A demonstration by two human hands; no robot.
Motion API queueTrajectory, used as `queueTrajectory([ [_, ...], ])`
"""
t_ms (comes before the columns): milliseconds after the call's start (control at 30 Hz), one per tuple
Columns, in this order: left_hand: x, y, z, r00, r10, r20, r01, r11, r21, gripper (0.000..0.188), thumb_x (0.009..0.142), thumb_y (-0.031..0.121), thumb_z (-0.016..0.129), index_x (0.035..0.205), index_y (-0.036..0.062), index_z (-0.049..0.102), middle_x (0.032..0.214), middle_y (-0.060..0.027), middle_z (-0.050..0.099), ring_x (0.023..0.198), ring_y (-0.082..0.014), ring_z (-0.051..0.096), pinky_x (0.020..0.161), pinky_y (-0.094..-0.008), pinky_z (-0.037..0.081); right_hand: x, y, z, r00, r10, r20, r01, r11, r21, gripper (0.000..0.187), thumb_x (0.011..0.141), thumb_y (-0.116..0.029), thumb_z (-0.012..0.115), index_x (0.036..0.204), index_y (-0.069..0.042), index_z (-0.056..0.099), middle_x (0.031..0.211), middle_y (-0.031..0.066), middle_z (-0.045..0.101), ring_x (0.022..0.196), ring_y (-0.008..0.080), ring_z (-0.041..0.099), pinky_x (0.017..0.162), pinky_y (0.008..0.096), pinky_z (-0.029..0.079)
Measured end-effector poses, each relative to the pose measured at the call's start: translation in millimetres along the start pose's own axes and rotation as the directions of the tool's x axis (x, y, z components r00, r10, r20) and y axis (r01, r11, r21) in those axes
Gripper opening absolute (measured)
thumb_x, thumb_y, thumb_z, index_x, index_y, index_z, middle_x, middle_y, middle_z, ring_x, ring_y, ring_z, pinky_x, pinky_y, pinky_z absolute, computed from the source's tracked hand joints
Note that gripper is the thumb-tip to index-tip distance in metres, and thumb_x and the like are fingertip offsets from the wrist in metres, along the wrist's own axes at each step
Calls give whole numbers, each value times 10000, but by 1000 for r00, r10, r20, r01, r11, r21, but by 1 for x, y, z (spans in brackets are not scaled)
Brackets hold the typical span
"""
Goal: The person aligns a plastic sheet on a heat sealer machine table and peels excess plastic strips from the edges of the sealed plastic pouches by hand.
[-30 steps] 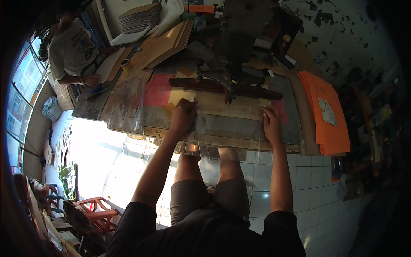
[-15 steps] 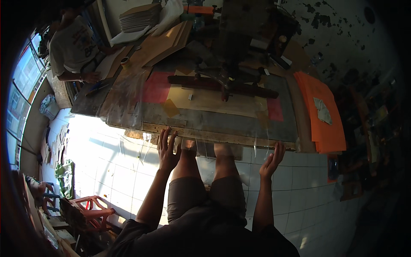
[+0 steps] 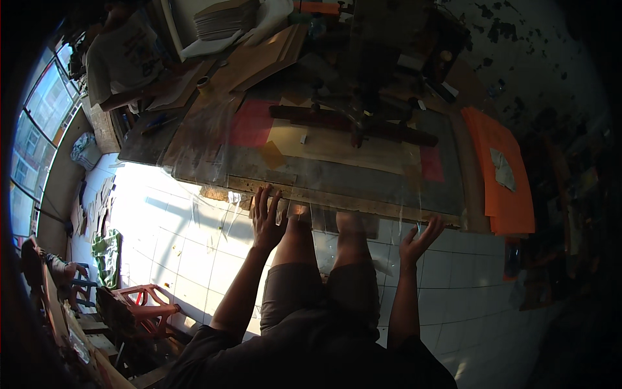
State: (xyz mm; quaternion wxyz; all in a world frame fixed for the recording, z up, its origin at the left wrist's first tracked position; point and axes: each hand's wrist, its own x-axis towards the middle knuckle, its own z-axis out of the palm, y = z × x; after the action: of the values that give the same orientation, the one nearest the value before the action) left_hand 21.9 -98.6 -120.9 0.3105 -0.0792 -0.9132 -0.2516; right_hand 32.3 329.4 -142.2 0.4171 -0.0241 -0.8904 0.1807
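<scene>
My left hand (image 3: pixel 267 218) rests its stretched, slightly parted fingers against the wooden front edge (image 3: pixel 324 195) of a dark-topped work board. Near the right end of that edge is my right hand (image 3: pixel 421 241), palm turned up, fingers extended and thumb apart. Neither hand is wrapped around anything I can see. On the board lie a tan sheet (image 3: pixel 327 140), a pink sheet (image 3: pixel 251 123) and an amber patch (image 3: pixel 273 155). A dark red bar (image 3: pixel 304 118) on a metal mount crosses above them. Clear plastic film (image 3: pixel 201 146) hangs over the front edge.
Orange sheets (image 3: pixel 502 168) are stacked at the right, with a crumpled pale piece on top. Cardboard (image 3: pixel 272 58) and a pile of sheets (image 3: pixel 227 19) stand behind. Another person (image 3: pixel 123 61) works at the far left. A red plastic stool (image 3: pixel 146 305) sits lower left.
The whole view has shifted, so the board and sheets appear a little farther right. Both hands stay at the board's front edge. The other person's arm has moved slightly.
</scene>
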Motion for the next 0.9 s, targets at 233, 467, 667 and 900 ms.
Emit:
queueTrajectory([
  [233,-2,-4,8,999,13,-43,-13,1000,-3,672,830,133,755,1446,109,487,1586,-181,341,1494,-445,257,1177,-574,303,-3,5,10,999,8,-39,-7,1000,8,611,1035,-219,499,1560,-23,257,1620,225,235,1519,502,120,1196,638,185],
  [467,-3,-6,15,997,15,-73,-15,1000,3,684,808,130,777,1425,102,483,1579,-199,337,1485,-469,255,1171,-581,308,-6,8,14,999,16,-35,-16,1000,-16,635,1029,-228,512,1565,-27,237,1620,225,230,1522,503,103,1192,648,180],
  [667,-2,-5,18,995,18,-95,-19,1000,-14,624,833,80,737,1407,96,492,1577,-204,335,1472,-483,272,1168,-580,318,-6,6,15,998,36,-45,-37,999,-21,683,934,-102,566,1541,4,271,1608,247,239,1512,520,120,1195,644,178],
  [900,-3,-7,22,994,15,-110,-13,1000,27,609,834,88,737,1394,93,498,1576,-203,337,1474,-484,266,1168,-583,317,-7,5,17,998,58,-27,-59,998,-1,688,984,-177,556,1566,-23,224,1626,233,202,1526,499,73,1196,646,155],
])
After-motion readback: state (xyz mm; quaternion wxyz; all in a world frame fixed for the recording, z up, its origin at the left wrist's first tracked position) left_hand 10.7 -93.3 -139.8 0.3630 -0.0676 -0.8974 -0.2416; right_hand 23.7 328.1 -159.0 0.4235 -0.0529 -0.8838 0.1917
